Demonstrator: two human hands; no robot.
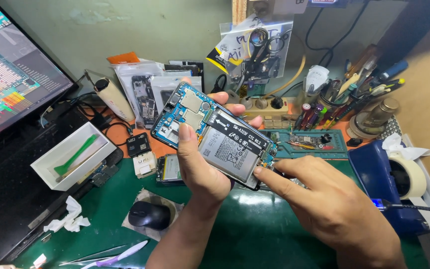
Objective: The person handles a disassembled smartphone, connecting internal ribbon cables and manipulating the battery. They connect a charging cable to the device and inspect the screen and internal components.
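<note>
My left hand (pixel 202 164) grips an opened smartphone (pixel 214 133) with its back cover off, held tilted above the green work mat (pixel 255 234). The blue circuit board, metal shields and silver battery with a black strip face me. My left thumb lies across the board and battery, and the fingertips curl over the far edge. My right hand (pixel 324 201) comes in from the lower right. Its index fingertip presses on the phone's lower right corner beside the battery.
A laptop (pixel 11 89) stands open at left, with a white tray (pixel 73 157) holding a green pry tool on it. A black mouse (pixel 149 215), tweezers (pixel 100 254), small parts, bagged phone pieces, a tool cup (pixel 339 94) and a tape roll (pixel 406 174) surround the mat.
</note>
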